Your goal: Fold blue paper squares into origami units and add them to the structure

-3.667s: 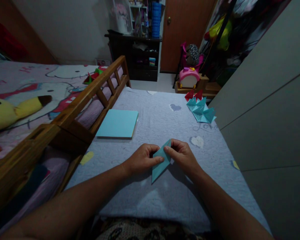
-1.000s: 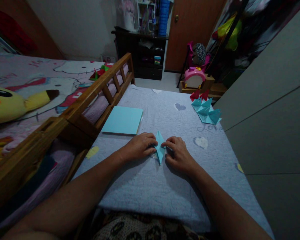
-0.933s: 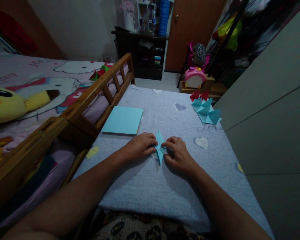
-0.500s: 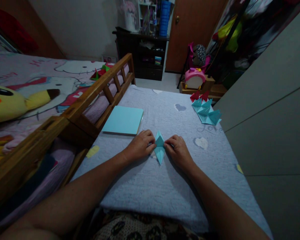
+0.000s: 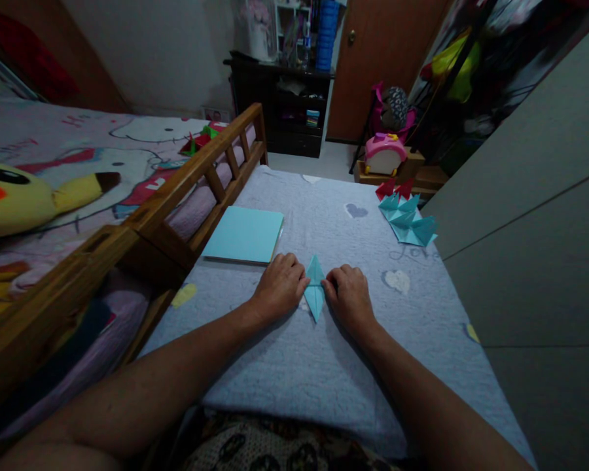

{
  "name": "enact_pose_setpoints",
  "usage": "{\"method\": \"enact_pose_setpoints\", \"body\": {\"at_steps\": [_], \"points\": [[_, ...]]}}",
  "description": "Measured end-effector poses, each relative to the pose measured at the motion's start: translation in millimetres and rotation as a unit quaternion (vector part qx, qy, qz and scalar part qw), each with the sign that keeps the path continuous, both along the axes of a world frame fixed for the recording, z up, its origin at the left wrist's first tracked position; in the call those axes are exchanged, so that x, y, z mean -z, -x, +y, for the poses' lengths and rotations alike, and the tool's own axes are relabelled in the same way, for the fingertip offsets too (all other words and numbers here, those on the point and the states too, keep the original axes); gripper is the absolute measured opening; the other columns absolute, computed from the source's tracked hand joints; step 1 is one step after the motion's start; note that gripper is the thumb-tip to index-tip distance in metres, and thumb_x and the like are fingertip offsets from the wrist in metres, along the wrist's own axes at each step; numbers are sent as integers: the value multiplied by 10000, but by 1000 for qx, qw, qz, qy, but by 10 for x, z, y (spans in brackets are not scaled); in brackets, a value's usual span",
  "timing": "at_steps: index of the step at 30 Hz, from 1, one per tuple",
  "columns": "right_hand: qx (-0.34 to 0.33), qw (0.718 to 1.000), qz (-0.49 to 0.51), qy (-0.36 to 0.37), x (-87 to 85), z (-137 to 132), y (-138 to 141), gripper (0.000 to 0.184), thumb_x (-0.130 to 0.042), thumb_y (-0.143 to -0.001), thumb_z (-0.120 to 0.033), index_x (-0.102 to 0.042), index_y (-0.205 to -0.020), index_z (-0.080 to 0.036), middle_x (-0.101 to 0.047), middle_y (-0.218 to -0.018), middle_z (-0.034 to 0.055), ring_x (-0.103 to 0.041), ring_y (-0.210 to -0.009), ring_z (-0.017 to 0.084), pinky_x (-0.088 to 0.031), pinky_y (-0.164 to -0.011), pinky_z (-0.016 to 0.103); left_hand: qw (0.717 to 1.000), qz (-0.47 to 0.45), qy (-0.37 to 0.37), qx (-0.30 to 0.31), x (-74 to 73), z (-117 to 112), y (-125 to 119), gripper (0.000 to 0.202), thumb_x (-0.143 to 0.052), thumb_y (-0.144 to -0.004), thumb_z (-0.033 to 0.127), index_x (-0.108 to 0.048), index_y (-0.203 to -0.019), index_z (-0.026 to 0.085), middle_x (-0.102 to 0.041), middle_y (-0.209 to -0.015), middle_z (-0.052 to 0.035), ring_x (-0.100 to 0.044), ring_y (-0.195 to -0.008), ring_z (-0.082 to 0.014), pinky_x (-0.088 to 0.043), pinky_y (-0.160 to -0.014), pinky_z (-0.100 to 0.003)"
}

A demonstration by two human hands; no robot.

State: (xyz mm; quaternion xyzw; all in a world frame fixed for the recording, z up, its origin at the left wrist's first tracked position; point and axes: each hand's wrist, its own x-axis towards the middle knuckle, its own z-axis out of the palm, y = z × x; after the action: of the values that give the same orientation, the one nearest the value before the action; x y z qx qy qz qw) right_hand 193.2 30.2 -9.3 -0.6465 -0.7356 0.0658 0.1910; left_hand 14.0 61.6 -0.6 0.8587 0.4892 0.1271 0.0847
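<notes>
A small diamond of folded blue origami paper (image 5: 315, 296) lies on the cloth-covered surface in front of me, its long points facing away from and toward me. A crease runs across its middle. My left hand (image 5: 283, 281) pinches its left corner between thumb and fingers. At the opposite corner, my right hand (image 5: 347, 293) grips the paper with thumb and curled fingers. Just beyond my left hand sits a square stack of light blue paper (image 5: 245, 234).
Several folded blue paper pieces (image 5: 406, 219) rest at the far right edge, with red folded paper (image 5: 395, 190) behind them. A wooden bed rail (image 5: 196, 173) borders the left side. A pale cabinet (image 5: 535, 261) stands close on the right.
Both hands keep hold of the paper's side corners. The upper part of the diamond looks slightly narrower and flatter. The whole view has shifted a little.
</notes>
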Motion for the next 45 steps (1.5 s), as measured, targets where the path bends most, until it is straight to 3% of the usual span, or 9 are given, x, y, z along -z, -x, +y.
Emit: {"method": "enact_pose_setpoints", "body": {"at_steps": [5,9,14,17,23,32,45], "points": [[-7,1000,13,-2,32,-3,-16,162,-564,-959,-251,-663,-844,-194,-648,-890,77,-510,-858,248,-358,-789,376,999,35,-15,-5,-3,-6,-24,194,-551,-978,283,-653,-866,161,-580,-942,-84,-507,-949,-259,-437,-907,-418],[-27,996,85,-31,24,-39,-49,111,-551,-932,-197,-653,-976,-190,-648,-939,83,-526,-894,254,-386,-820,392,999,41,-15,0,12,-3,-24,199,-545,-978,291,-645,-866,161,-572,-944,-90,-503,-944,-264,-441,-900,-422],[-143,982,116,-32,-33,-105,-82,197,-503,-946,-154,-693,-963,-204,-648,-981,87,-510,-933,245,-411,-862,399,1000,26,-13,-4,21,-13,-29,148,-561,-962,277,-618,-865,182,-555,-935,-77,-496,-956,-263,-430,-913,-426],[-178,979,96,-11,-39,-130,-90,229,-507,-940,-130,-722,-980,-201,-661,-987,85,-505,-932,241,-406,-870,405,1000,6,-1,-20,4,-25,-28,79,-574,-947,250,-585,-906,184,-557,-955,-75,-491,-960,-263,-432,-906,-423],[-176,981,77,0,-23,-153,-102,307,-511,-925,-91,-714,-1130,-199,-667,-1054,87,-497,-964,241,-391,-883,401,999,-48,19,-1,24,-3,47,66,-571,-913,167,-540,-968,188,-552,-1016,-71,-480,-1004,-257,-428,-936,-407],[-184,983,17,6,-64,-192,-82,359,-532,-916,-96,-716,-1176,-261,-649,-1109,90,-481,-998,259,-375,-880,409,999,-44,27,15,16,-2,19,49,-611,-910,217,-601,-955,199,-534,-1038,-68,-466,-1037,-268,-411,-962,-429],[-165,986,16,-1,-80,-210,-217,365,-558,-923,-111,-726,-1185,-302,-658,-1112,91,-497,-1007,272,-381,-887,441,999,-7,38,-27,46,-70,-45,73,-568,-963,264,-628,-989,231,-548,-1061,-65,-455,-1023,-273,-397,-884,-427]]}}
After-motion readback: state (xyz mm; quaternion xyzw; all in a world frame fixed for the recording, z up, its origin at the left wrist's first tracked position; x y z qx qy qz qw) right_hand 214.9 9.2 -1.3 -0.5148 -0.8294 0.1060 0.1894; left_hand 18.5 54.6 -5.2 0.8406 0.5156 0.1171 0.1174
